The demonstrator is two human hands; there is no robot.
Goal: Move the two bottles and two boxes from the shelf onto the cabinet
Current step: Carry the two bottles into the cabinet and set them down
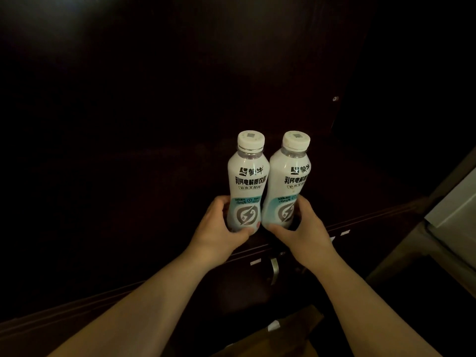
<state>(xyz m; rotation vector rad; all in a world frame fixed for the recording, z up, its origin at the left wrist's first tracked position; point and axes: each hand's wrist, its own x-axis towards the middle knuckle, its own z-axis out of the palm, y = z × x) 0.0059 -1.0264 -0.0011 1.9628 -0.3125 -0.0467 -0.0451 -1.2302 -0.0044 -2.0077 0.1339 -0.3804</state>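
Two white drink bottles with white caps and black lettering stand upright side by side, touching each other. My left hand (219,222) grips the base of the left bottle (248,181). My right hand (301,228) grips the base of the right bottle (288,184). Both bottles are over the dark top of the cabinet (154,189); I cannot tell whether their bases rest on it. No boxes show in the dark scene.
The cabinet's front edge runs diagonally below my hands, with a metal door handle (274,269) and small white stickers. A pale appliance or counter (456,202) stands at the right edge. A brown cardboard piece (283,333) lies low near the floor.
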